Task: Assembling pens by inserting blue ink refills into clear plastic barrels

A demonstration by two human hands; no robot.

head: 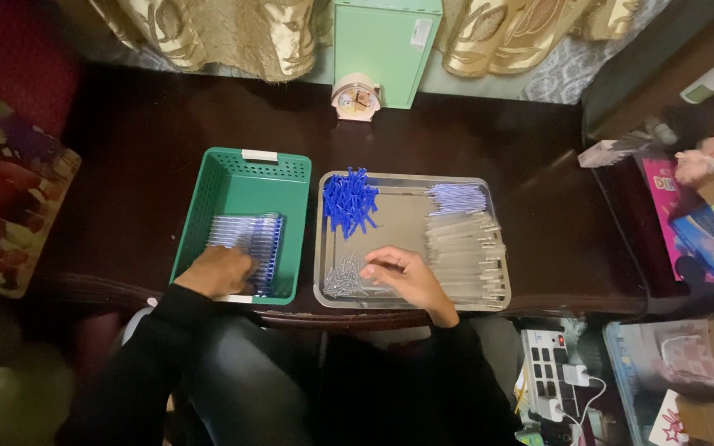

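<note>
My left hand (pixel 218 272) rests inside a green plastic basket (pixel 245 188), its fingers on a row of assembled blue pens (pixel 251 235). My right hand (pixel 404 273) is over a metal tray (pixel 402 211), fingertips pinched at a pile of small silver springs or tips (pixel 345 277). The tray also holds a heap of blue pen caps (pixel 347 201), a bundle of blue refills (pixel 458 198) and a stack of clear pen barrels (pixel 466 248). Whether either hand grips a piece is hidden by the fingers.
A mint green box (pixel 385 45) and a small pink clock (pixel 355 97) stand at the back of the dark wooden table (pixel 142 132). Gold curtains hang behind. Boxes and packages crowd the right side; a power strip (pixel 545 363) lies below right.
</note>
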